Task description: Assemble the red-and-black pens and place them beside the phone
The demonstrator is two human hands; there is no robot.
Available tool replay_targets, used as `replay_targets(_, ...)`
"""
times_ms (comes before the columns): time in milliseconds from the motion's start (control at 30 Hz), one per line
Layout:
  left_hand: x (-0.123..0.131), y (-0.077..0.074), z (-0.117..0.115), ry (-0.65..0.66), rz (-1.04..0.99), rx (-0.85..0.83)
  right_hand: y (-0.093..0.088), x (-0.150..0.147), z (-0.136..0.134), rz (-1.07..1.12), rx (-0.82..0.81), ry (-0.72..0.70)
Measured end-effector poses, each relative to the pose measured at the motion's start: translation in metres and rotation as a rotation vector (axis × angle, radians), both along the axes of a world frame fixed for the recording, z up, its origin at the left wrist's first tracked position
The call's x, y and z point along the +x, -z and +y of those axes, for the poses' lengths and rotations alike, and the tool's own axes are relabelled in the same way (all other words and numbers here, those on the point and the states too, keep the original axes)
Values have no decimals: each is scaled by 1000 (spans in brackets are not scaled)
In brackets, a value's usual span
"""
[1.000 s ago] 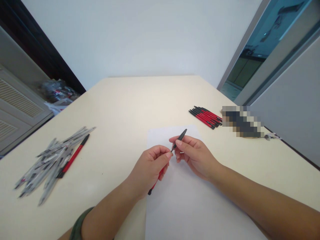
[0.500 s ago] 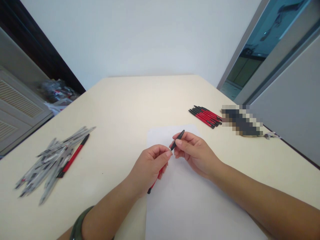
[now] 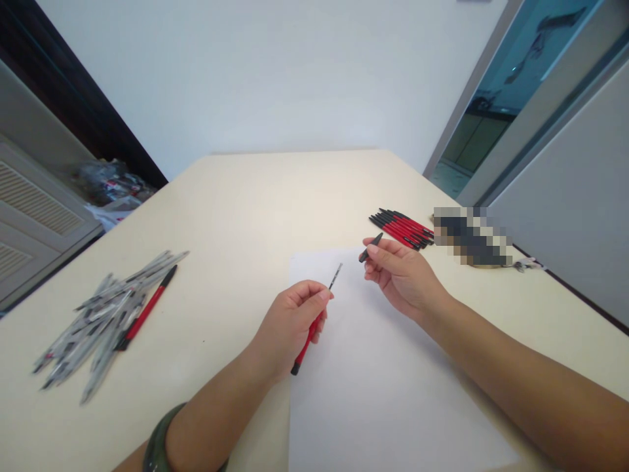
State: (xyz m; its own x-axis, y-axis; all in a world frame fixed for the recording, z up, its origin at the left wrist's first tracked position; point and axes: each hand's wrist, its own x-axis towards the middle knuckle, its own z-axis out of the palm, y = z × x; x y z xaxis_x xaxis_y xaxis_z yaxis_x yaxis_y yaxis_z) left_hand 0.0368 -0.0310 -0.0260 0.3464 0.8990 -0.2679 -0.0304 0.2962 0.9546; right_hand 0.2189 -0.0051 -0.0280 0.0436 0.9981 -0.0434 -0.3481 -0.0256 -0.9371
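My left hand (image 3: 299, 314) is closed around a red pen (image 3: 305, 347) with a black end, tilted over the white paper. A thin, part-black, part-clear shaft (image 3: 336, 275) sticks up from the pen past my left fingertips. My right hand (image 3: 400, 272) pinches a black tapered pen cap (image 3: 371, 248) between thumb and fingers, up and to the right of that shaft and apart from it. Both hands are above the sheet of paper (image 3: 373, 393).
Several clear pens (image 3: 98, 321) lie in a loose pile on the left of the table, a red-and-black pen (image 3: 147, 308) at its edge. A row of red-and-black pens (image 3: 400, 228) lies at the right, beside a pixelated item (image 3: 472, 237). A wall (image 3: 295, 72) stands behind the table.
My right hand has drawn the black cap off the red pen, up and to the right. The thin shaft at the pen's end is now exposed. My left hand has barely moved.
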Motion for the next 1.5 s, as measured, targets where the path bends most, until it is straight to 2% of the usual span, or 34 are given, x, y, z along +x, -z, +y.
replay_targets(100,-5,3,5,-114,-42,36,8,-1,4,-181,-35,-69)
replay_targets(233,-10,8,13,-273,-41,32,10,-9,6,-549,-16,-157)
replay_targets(367,-9,11,18,-308,-19,-12,6,-20,9,-962,98,-181)
replay_targets(467,-8,11,18,-319,6,-5,8,-25,17,-1217,152,-144)
replay_targets(600,-8,13,17,-307,23,7,15,-26,26,-1409,200,-182)
replay_targets(700,-9,15,17,-291,26,29,15,-22,28,-1373,191,-209)
replay_targets(833,-9,16,17,-262,44,58,5,-16,26,-1191,165,-129)
replay_targets(1033,-6,10,12,-174,51,105,-3,-17,8,-571,50,-156)
replay_targets(1133,-3,6,8,-92,50,102,-1,-23,1,-264,-3,-223)
replay_targets(1200,-2,3,6,-52,47,88,-1,-25,-2,-144,-34,-282)
replay_targets(1367,-1,2,4,3,25,73,0,-29,-6,-109,-23,-358)
replay_targets(1500,-1,3,4,-13,59,73,0,-25,-1,-165,4,-304)
